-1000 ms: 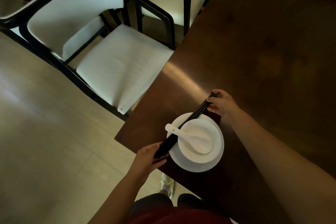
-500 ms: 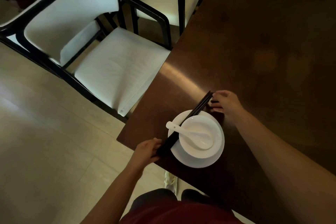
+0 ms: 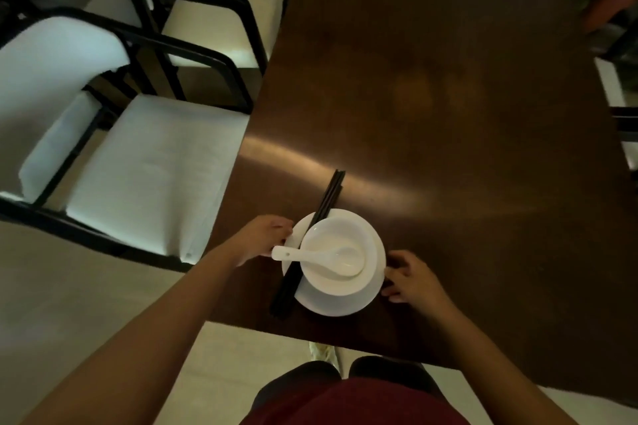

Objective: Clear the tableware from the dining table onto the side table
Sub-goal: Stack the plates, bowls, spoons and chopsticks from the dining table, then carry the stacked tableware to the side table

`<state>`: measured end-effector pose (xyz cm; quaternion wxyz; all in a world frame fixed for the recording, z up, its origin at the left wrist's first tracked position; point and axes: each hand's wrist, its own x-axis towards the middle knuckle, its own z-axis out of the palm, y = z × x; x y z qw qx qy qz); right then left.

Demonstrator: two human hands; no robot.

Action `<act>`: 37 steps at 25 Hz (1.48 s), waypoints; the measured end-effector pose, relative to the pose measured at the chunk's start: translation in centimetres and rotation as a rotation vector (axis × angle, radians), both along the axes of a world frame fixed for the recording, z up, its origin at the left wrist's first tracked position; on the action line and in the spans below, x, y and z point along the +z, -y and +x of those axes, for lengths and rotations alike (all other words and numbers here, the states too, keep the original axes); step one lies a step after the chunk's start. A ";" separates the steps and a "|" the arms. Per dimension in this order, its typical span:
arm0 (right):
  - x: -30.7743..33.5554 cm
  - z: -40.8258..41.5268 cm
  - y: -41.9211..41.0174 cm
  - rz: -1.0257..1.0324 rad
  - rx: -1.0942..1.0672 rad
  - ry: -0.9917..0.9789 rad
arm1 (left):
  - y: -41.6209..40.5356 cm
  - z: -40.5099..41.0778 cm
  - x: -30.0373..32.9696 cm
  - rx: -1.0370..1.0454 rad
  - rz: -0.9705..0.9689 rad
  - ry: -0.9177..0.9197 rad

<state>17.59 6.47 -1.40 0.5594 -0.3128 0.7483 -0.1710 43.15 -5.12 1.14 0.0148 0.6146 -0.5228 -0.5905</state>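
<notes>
Between the hands, near the dark wooden dining table's [image 3: 448, 114] edge, sits a round white ceramic plate [image 3: 374, 290] stacked with a white bowl [image 3: 321, 235], white ceramic spoon [image 3: 310, 255] and black chopsticks [image 3: 326, 198], apparently gathered for one carry. Left hand [image 3: 266, 238] grips the plate's rim; right hand [image 3: 411, 278], loosely curled, touches the opposite rim, seemingly readying a lift.

White plate [image 3: 374, 278], white bowl [image 3: 319, 236] and white spoon [image 3: 321, 257] on dark brown table [image 3: 431, 107]. Black chopsticks [image 3: 329, 195] across plate. Left of table, cream-cushioned, black-framed chair [image 3: 148, 172].
</notes>
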 end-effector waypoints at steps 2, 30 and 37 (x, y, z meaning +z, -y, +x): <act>-0.5 0.6 -0.6 -0.011 -0.036 0.055 | 0.1 -0.4 -0.2 -0.035 -0.003 0.025; 4.1 -8.2 -10.1 -0.316 -0.518 0.189 | -5.1 -13.3 4.3 -0.127 -0.018 -0.154; 7.9 -16.6 -21.8 -0.382 -0.676 0.059 | -13.0 -25.3 7.8 -0.373 -0.096 -0.228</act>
